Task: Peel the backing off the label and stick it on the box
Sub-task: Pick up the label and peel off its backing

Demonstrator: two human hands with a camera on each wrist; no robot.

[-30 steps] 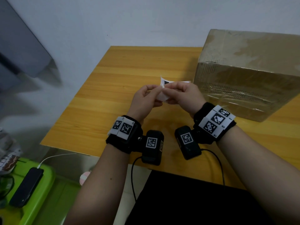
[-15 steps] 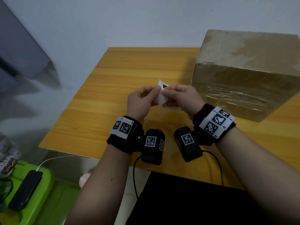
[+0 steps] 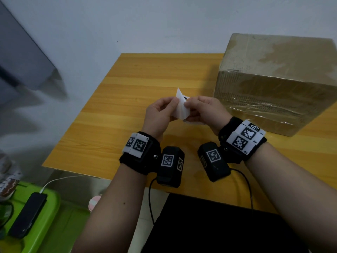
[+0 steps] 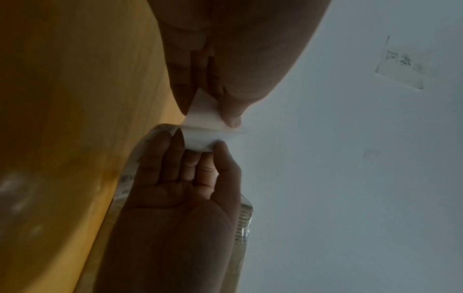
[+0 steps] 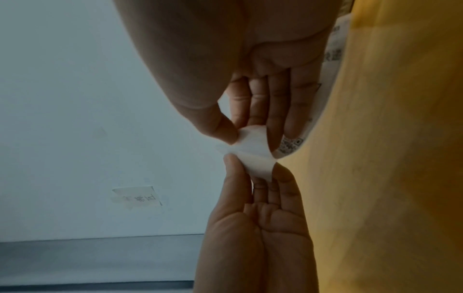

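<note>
Both hands hold the label (image 3: 194,123) a little above the wooden table (image 3: 145,75), left of the brown taped cardboard box (image 3: 273,84). My left hand (image 3: 176,105) pinches a plain white layer (image 3: 180,110) between thumb and fingers. My right hand (image 3: 187,105) pinches the other layer, and the printed label (image 5: 290,146) lies along its fingers. In the left wrist view the two layers part in a V (image 4: 204,126) between the left hand (image 4: 213,113) and the right hand (image 4: 200,146). The right wrist view shows the same split sheet (image 5: 255,156).
The box stands at the table's right back, against the white wall. Left of the table and lower down, a green bin (image 3: 45,216) carries a black phone (image 3: 27,214) on a white cable. A paper note (image 5: 136,197) is taped to the wall.
The white layer in my left hand has peeled further away from the printed label and now stands up in a wider fold. Both hands stayed close together above the table.
</note>
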